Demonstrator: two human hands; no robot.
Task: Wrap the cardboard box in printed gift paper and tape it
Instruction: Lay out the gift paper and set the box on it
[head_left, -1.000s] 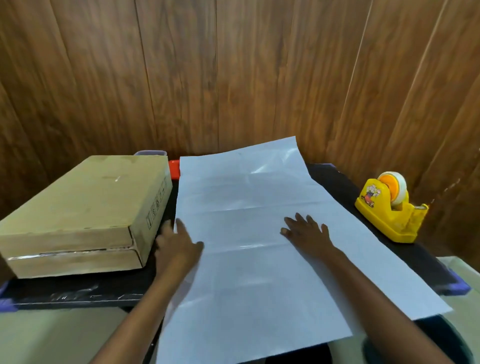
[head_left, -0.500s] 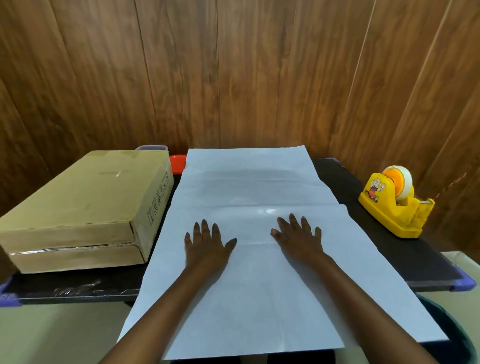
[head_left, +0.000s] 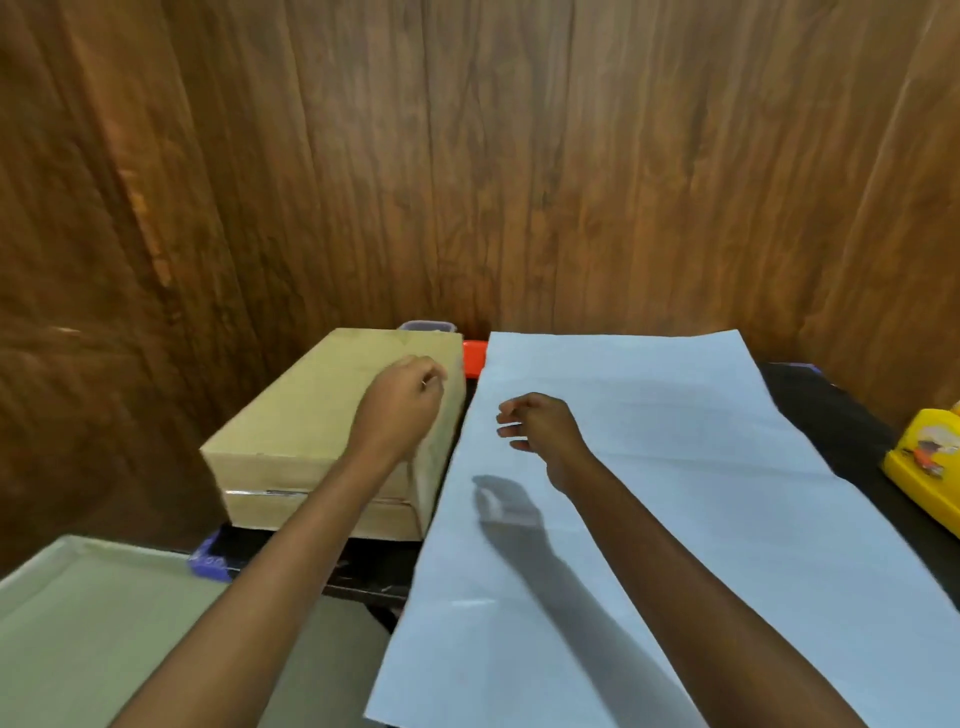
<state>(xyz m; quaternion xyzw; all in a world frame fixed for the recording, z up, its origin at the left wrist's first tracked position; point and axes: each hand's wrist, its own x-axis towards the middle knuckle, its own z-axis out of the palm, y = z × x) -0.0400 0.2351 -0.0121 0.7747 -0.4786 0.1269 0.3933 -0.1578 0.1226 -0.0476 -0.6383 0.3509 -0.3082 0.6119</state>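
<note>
L grip (head_left: 410, 402) over box (head_left: 311, 431) (contact unclear), R grip (head_left: 540, 428) above paper (head_left: 675, 467)

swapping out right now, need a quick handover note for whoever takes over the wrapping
Left hand: loosely curled over the cardboard box, holding nothing; contact unclear.
Right hand: loosely curled, empty, above the gift paper.
Box on the black table, left of the paper; tape dispenser at right.
Done: paper spread flat, plain side up.
Left: box onto paper, fold, tape.
</note>
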